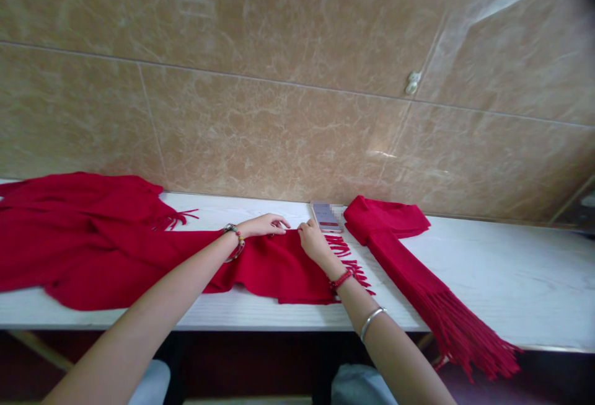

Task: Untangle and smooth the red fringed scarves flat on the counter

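A red fringed scarf (288, 268) lies spread over the white table in front of me. My right hand (315, 242) is closed at its far edge, pinching the cloth near the fringed end. Just to the left, my left hand (264, 225) rests over the same edge with its fingers loosely bent and apart; nothing shows between them. The scarf's left part runs into a heap of red cloth (83, 231) with a few loose tassels. Another red scarf (395, 250), folded into a narrow strip, lies on the right, its fringe hanging over the table's front edge.
A phone (326, 216) lies behind my right hand, close to the wall. The narrow white table (506, 268) stands against a brown marble-tiled wall (279, 126). A small whitish fitting (413, 82) sticks to the wall. My knees are below the front edge.
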Motion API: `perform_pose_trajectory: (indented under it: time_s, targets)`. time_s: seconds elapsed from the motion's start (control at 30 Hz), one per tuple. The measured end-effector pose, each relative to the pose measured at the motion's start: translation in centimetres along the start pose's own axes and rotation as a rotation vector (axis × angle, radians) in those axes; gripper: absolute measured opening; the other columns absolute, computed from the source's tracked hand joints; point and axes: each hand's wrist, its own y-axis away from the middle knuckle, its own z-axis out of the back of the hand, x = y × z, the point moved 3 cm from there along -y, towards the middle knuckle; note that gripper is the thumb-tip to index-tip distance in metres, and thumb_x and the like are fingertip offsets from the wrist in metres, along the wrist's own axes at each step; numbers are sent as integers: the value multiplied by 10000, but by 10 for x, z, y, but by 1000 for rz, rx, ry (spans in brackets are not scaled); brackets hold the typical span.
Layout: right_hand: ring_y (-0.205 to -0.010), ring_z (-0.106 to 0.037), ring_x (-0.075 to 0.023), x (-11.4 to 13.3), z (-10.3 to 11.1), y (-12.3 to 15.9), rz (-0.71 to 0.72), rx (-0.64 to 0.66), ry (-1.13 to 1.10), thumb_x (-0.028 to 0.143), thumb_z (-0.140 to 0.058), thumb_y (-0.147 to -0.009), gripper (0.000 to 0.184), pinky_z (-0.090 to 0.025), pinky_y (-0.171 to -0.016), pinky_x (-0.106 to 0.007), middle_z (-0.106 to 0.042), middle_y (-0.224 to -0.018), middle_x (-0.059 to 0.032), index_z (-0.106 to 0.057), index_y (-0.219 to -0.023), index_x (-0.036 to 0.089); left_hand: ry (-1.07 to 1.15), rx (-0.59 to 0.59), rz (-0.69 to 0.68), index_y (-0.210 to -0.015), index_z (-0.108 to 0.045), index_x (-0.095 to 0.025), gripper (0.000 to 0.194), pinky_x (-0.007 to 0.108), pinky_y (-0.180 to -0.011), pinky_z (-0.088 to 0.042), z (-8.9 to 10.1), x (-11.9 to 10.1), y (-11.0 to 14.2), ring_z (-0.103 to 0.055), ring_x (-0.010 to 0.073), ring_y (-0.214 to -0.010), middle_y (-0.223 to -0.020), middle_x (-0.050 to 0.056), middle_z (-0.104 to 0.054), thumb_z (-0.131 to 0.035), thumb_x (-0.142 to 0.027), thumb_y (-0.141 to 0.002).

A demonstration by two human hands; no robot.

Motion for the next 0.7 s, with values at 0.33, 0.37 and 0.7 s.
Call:
perform_pose_trajectory:
  time_s: [0.33, 0.37, 0.7]
  targets:
    - [-1130, -417, -243, 7, -1, 13, 43, -90, 18, -3, -300, -806, 427, -380, -924, -336, -479, -1187, -182, -488, -1180, 84, -359, -273, 112, -1264, -427, -155, 457, 338, -975, -285, -8, -14, 36, -410, 229, -1167, -1294, 126, -451, -361, -389, -877]
    - [-1141, -411, -243, 8, 1, 14, 58, -103, 29, -6, -294, -803, 436, -375, -932, -334, -482, -1188, -179, -486, -1184, 86, -407, -306, 137, -1308, -372, -171, 488, 343, -995, -262, -10, -13, 49, -364, 229, -1214, -1344, 119, -397, -327, -415, -887]
    - [-1141, -446, -227, -5, -3, 14, -32, -67, -1, -19, -277, -797, 493, -384, -932, -341, -483, -1213, -185, -427, -1253, 92, -520, -15, 446, -1375, -266, -275, 686, 460, -1028, -121, -1, 16, 138, -89, 305, -1335, -1462, 89, -173, -319, -638, -795]
